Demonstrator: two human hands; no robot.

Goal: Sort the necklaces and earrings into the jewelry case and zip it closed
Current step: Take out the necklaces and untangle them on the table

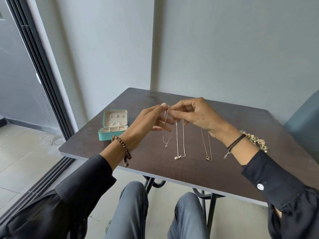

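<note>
A thin silver necklace [166, 135] with a small pendant hangs above the dark table [241, 128]. My left hand [151, 121] and my right hand [195, 114] pinch its top end together, fingertips almost touching. Two more necklaces lie flat on the table: a beaded silver necklace [180, 144] with a round pendant in the middle, and a fine gold necklace [207, 147] to its right, partly under my right wrist. The teal jewelry case [113, 125] stands open at the table's left side, lid upright, its cream compartments showing. I see no earrings.
The table stands against a grey wall corner. A teal chair [305, 121] is at the right. A sliding door track and tiled floor with a drain run along the left. My knees are under the front edge.
</note>
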